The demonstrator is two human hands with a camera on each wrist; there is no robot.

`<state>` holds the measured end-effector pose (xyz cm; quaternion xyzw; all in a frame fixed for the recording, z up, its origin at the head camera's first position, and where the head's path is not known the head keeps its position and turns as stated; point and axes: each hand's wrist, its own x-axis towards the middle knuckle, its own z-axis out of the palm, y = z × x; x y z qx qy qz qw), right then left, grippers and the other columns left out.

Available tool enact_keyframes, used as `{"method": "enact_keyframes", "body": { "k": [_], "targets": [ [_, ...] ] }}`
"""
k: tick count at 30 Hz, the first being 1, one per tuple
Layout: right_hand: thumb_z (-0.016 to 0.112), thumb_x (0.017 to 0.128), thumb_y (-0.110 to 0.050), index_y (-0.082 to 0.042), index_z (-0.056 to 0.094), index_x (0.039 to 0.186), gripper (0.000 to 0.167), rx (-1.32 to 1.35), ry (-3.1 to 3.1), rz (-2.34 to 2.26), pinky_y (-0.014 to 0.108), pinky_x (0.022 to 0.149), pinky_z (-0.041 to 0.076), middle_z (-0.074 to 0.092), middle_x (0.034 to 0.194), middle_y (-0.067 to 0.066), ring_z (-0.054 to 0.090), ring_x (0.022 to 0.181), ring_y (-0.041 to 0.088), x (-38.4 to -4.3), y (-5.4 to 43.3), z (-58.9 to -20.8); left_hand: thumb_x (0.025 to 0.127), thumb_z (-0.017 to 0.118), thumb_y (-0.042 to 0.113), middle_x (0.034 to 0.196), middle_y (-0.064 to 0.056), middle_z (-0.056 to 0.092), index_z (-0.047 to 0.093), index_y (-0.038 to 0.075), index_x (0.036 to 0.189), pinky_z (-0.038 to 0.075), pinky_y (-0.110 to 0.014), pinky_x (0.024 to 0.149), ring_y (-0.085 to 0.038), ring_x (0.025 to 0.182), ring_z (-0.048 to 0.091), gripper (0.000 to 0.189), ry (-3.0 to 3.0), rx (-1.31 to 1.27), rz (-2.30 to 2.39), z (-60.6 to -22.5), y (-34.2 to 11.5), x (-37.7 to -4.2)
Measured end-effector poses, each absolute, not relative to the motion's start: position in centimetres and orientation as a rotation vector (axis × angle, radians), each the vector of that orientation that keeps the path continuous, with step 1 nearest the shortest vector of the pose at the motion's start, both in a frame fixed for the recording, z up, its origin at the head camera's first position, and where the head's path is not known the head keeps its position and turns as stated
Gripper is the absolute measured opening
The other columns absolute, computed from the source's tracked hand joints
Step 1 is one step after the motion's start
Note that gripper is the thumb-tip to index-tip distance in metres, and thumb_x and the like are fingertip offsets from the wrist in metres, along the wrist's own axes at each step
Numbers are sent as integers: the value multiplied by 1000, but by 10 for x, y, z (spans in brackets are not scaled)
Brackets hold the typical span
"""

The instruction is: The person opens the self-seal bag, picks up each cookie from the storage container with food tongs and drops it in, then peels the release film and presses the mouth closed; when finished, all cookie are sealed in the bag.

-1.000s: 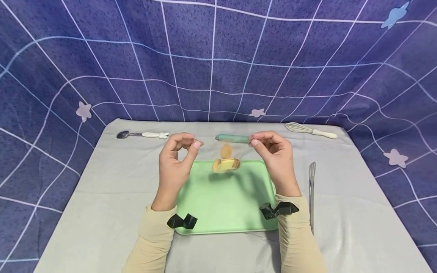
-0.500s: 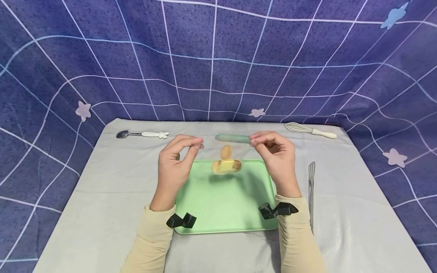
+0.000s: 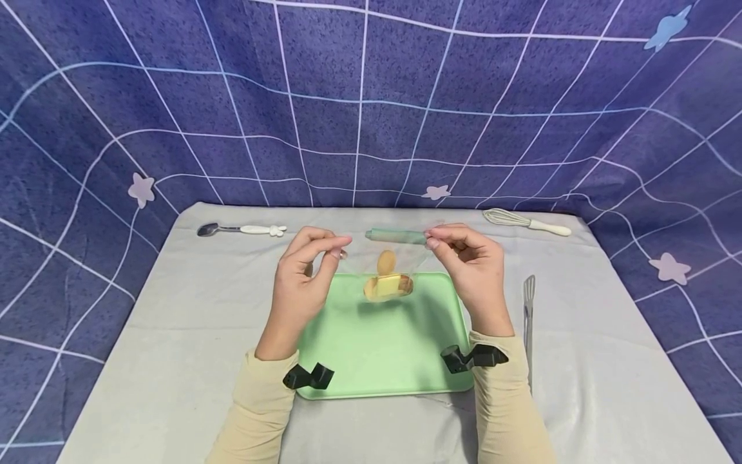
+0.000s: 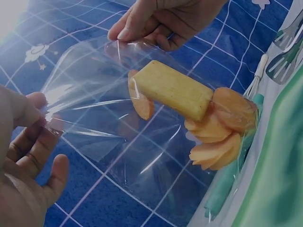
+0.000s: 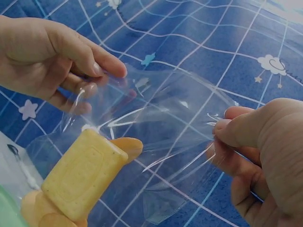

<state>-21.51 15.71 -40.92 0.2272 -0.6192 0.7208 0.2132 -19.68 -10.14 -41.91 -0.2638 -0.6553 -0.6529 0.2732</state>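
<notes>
A clear plastic bag [image 4: 109,113] is stretched between my hands above the tray's far edge. My left hand [image 3: 298,277] pinches one upper edge between thumb and fingers, and my right hand [image 3: 478,270] pinches the opposite side. Inside, a yellow bar [image 4: 173,90] with an oval mark pressed into its face lies near several orange slices [image 4: 218,151]. One more orange slice [image 5: 129,147] stands on edge behind the bar in the right wrist view. From the head view the bag itself is barely visible, and its contents hang over the green tray [image 3: 382,361].
Behind the bag, a teal cylinder [image 3: 397,236] lies on the grey cloth. A spoon [image 3: 240,229] is at back left, a whisk [image 3: 527,222] at back right. A slotted metal spatula [image 3: 529,328] lies beside the right forearm. A blue patterned cloth [image 3: 359,116] hangs behind.
The left hand has shifted slightly right, its index finger now extended further towards the bag. The bar and slices have swung a little right and lower; the right hand has moved slightly right.
</notes>
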Motion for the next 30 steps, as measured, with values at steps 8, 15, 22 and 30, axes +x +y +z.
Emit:
{"method": "enact_keyframes", "body": {
  "k": [8, 15, 22, 30],
  "targets": [
    [73, 86, 16, 13, 72, 100, 15, 630, -1755, 1967, 31, 82, 56, 72, 100, 21, 67, 98, 29, -213, 157, -407, 91, 70, -11, 102, -15, 63, 76, -4, 108, 54, -26, 81, -25, 97, 61, 19, -1807, -672, -1778, -419, -104, -195],
    [72, 83, 20, 11, 74, 98, 18, 629, -1772, 1928, 30, 80, 54, 72, 98, 21, 66, 98, 27, -213, 157, -406, 86, 69, -20, 99, -20, 67, 73, -10, 96, 55, -28, 85, -22, 100, 64, 14, -1797, -637, -1809, -409, -101, -190],
    [69, 81, 26, 14, 73, 97, 20, 633, -1778, 1906, 27, 77, 52, 73, 95, 19, 66, 96, 24, -215, 157, -407, 83, 66, -26, 94, -23, 68, 69, -14, 87, 53, -35, 93, -24, 100, 65, 13, -1771, -628, -1786, -393, -104, -181],
    [72, 83, 21, 12, 74, 98, 17, 678, -1795, 1854, 27, 73, 49, 73, 94, 18, 65, 90, 24, -214, 159, -403, 84, 73, -17, 94, -14, 72, 76, -7, 100, 53, -32, 89, -20, 91, 66, 19, -1830, -601, -1666, -389, -107, -181]
  ]
}}
